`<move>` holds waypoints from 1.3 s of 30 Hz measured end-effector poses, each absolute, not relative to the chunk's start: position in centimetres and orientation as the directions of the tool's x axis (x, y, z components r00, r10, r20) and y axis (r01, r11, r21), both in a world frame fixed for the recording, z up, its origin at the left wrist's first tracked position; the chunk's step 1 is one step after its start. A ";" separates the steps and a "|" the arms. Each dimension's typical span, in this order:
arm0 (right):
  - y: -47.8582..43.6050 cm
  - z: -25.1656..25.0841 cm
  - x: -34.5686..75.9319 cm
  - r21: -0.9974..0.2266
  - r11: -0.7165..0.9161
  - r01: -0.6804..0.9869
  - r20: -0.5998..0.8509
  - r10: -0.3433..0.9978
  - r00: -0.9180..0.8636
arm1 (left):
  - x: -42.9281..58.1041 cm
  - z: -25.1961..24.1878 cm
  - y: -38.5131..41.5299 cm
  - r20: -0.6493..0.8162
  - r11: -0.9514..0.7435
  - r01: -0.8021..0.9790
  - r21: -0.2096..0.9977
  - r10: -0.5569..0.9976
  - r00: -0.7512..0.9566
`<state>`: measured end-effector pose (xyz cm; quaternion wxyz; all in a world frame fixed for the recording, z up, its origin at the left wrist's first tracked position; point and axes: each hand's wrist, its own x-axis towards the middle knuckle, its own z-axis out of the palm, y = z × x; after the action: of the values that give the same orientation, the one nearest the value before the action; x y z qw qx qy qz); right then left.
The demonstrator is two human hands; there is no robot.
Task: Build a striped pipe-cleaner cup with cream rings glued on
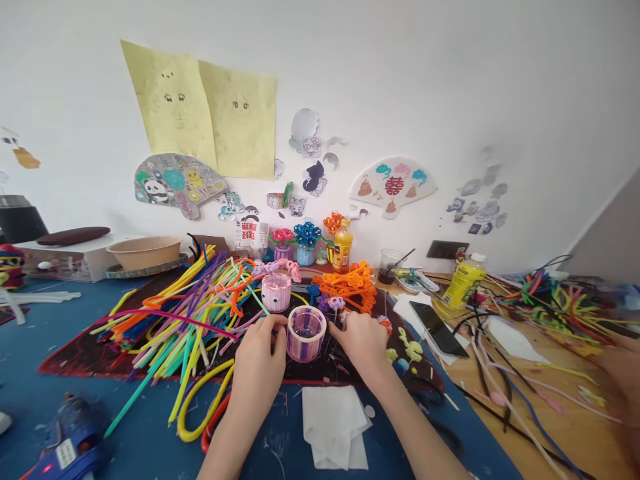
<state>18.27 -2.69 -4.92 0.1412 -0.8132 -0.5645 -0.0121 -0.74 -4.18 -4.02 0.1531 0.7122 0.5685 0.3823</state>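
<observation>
A small round pot (306,341) with purple, pink and cream stripes stands upright on a dark mat (295,375). My left hand (260,357) is closed, its curled fingertips against the pot's left side. Just right of the pot, my right hand (364,343) has its fingers curled away from me; what they hold, if anything, is hidden. Small purple and pink pipe-cleaner flowers (336,303) lie just beyond it. Behind the striped pot is a pink pot (276,293) with a dark eye-like dot. A folded white tissue (333,427) lies between my forearms.
Bundles of coloured pipe cleaners (195,333) spread at left; orange ones (353,287) lie behind. A blue glue gun (70,440) is front left. To the right are a phone (437,328), yellow bottle (465,280) and another person's blurred hand (623,373).
</observation>
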 end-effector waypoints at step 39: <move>-3.6 -3.5 17.7 -0.913 0.383 0.139 0.405 0.892 0.203 | -0.3 -4.3 -4.6 0.370 -0.323 0.703 0.634 0.924 0.091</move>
<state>17.70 -3.57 -3.55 0.6203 -0.4654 -0.5538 0.3032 -0.32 -4.61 -4.29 0.1490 0.7234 0.5623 0.3719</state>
